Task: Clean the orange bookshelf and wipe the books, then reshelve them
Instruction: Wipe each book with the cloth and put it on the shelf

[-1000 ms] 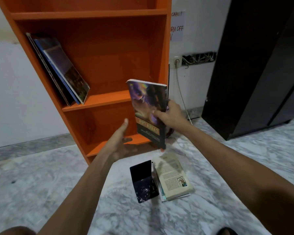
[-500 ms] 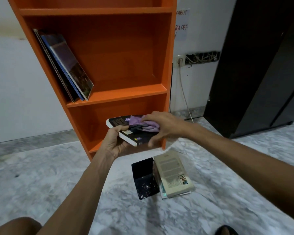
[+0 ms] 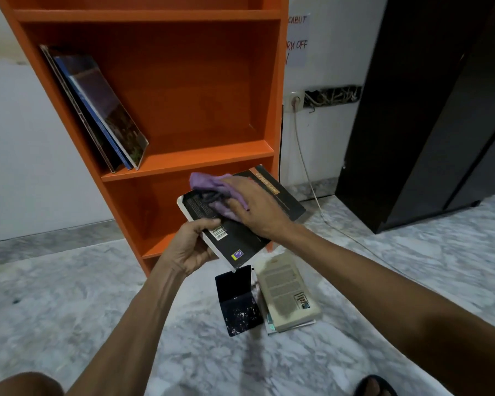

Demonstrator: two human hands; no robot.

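The left hand (image 3: 189,247) grips the black book (image 3: 240,241) at its lower left edge, fingers curled round it, in front of the orange bookshelf (image 3: 200,158). The right hand (image 3: 257,207) presses a purple cloth (image 3: 209,184) on the cover with nearly flat fingers. Some books (image 3: 103,110) lean on the middle shelf. A dark book (image 3: 237,301) and a pale book (image 3: 286,295) lie on the floor (image 3: 69,310).

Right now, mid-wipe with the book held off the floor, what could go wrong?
The left hand grips the black book only at one edge while the right hand presses the purple cloth onto it; the book might tip or slip and fall on the floor books below. The shelved books lean tilted against the bookshelf side, so they may slide when another is added.
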